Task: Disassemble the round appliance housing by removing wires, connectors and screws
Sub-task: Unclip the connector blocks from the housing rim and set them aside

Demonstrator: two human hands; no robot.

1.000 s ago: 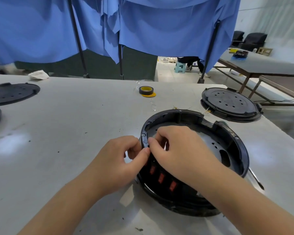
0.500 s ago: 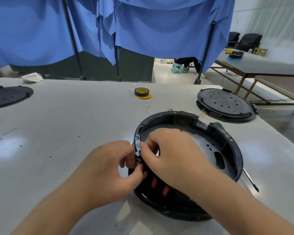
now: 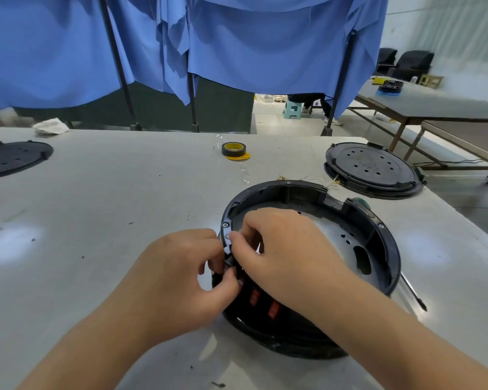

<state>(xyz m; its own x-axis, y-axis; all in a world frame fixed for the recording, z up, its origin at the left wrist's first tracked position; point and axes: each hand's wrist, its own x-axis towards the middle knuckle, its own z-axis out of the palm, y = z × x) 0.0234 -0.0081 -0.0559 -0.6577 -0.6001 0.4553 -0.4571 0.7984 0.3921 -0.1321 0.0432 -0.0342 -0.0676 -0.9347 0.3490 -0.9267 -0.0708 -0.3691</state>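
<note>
Black housing [image 3: 383,243] under my hands; tape [image 3: 234,149] and lid [image 3: 372,168] sit beyond. Left hand [image 3: 181,282] and right hand [image 3: 288,254] pinch something small at the rim, hidden by fingers [image 3: 231,277].

Place: a workshop or small disassembly room.
Benches: a long grey worktable [image 3: 96,209] stood in front; a second table [image 3: 434,105] stood to the right.
Parts: black perforated round covers [image 3: 372,170] lay on the near table, with a roll of tape [image 3: 234,149].
Tools: a screwdriver [image 3: 413,291] lay beside the round housing [image 3: 389,249].
Partition: blue cloth [image 3: 237,38] hung from dark poles.
Seating: a small plastic stool [image 3: 293,108] stood on the pale floor.
</note>
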